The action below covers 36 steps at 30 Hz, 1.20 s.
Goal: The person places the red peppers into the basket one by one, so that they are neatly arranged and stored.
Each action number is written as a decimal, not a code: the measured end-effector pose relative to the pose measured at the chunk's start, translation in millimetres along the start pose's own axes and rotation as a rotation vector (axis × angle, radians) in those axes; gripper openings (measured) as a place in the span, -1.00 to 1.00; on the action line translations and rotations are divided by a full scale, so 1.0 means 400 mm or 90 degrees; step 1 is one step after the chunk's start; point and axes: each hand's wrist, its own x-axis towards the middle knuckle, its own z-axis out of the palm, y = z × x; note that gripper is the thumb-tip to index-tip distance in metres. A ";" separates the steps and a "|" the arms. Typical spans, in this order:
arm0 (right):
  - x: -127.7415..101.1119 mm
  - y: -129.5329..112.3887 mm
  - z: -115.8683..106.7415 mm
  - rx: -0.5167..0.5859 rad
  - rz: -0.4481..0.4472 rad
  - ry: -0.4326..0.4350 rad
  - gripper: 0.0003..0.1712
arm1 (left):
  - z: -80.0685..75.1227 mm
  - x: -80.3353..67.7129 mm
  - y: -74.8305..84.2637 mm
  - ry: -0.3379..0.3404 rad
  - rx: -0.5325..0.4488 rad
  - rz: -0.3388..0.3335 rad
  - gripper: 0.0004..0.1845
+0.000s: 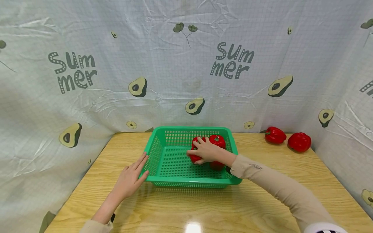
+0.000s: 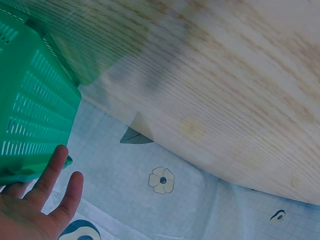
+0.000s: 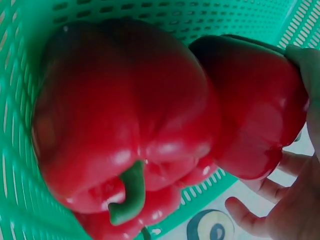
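A green plastic basket (image 1: 186,179) with slotted walls stands on the table, several red bell peppers in its right half. My right hand (image 1: 207,151) reaches into it and grips one bell pepper (image 3: 255,110), thumb and fingers spread round its sides. Against that one sits a larger bell pepper (image 3: 125,110) with a curved green stem, and another (image 3: 155,207) shows partly beneath it. My left hand (image 1: 129,178) rests at the basket's left rim with fingers extended. Seen from the left wrist, its fingers (image 2: 50,175) lie along the basket's outer edge.
Two more red bell peppers, one lying on its side (image 1: 275,135) and one beside it (image 1: 299,142), are at the table's far right corner. A pale printed cloth (image 1: 175,64) hangs behind the wooden table (image 1: 262,174) and along both sides.
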 end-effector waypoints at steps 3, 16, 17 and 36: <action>0.004 -0.003 0.006 0.013 -0.001 -0.012 -0.55 | 0.001 0.000 -0.002 -0.001 -0.001 0.000 -0.39; 0.004 -0.007 0.027 0.055 0.002 -0.030 -0.58 | 0.002 0.003 -0.002 0.001 -0.001 0.004 -0.40; 0.004 -0.007 0.027 0.059 0.004 -0.036 -0.58 | 0.002 0.003 -0.002 0.001 -0.002 0.004 -0.40; 0.000 0.004 -0.001 0.077 0.032 -0.083 -0.44 | 0.004 0.003 -0.003 0.017 0.004 0.016 -0.41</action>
